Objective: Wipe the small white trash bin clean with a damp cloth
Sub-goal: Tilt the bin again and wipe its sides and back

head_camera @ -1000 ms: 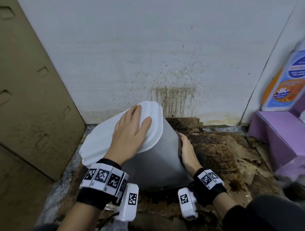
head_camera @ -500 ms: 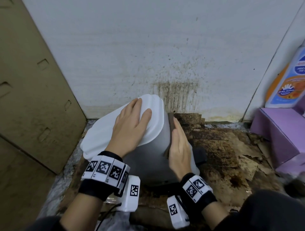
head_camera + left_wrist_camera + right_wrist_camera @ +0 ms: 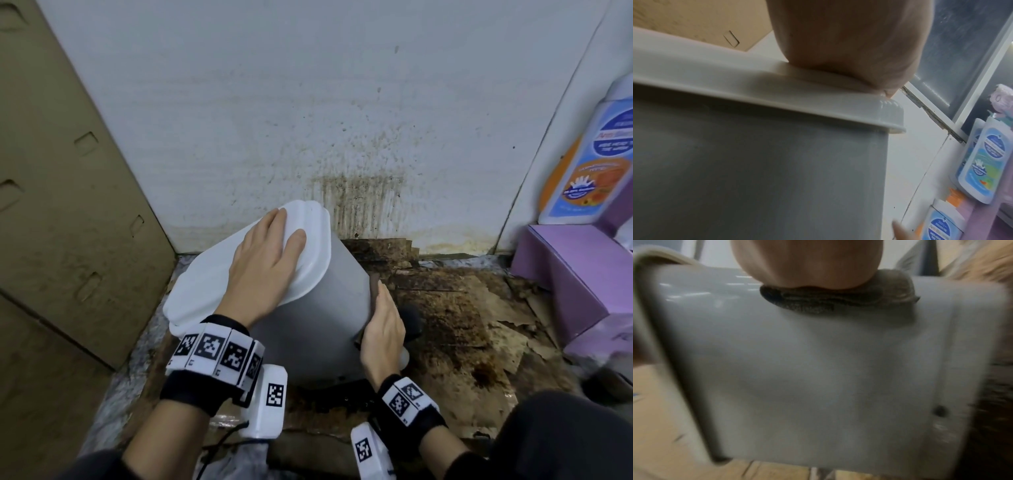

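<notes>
The small bin (image 3: pixel 318 325) is tilted to the left on the floor, and its white lid (image 3: pixel 205 284) is closed. My left hand (image 3: pixel 274 246) lies flat on the lid with straight fingers. My right hand (image 3: pixel 382 318) presses a dark cloth (image 3: pixel 374 291) flat against the bin's right side, about halfway down. In the left wrist view my palm (image 3: pixel 849 40) rests on the lid's rim (image 3: pixel 777 100) above the grey bin wall (image 3: pixel 756 178). The right wrist view is blurred. It shows the cloth (image 3: pixel 828 301) squeezed between my palm (image 3: pixel 807 261) and the bin wall (image 3: pixel 797 369).
A brown cardboard sheet (image 3: pixel 68 205) leans close on the left. The white wall (image 3: pixel 342 120) behind the bin is stained. Dirty, torn cardboard (image 3: pixel 462 325) covers the floor. A purple box (image 3: pixel 575 274) with a soap bottle (image 3: pixel 589 161) on it stands at the right. My knee (image 3: pixel 565 438) is at the bottom right.
My right hand slid the cloth up the bin's side towards the lid, then back down to mid-height. The left hand has stayed flat on the lid.
</notes>
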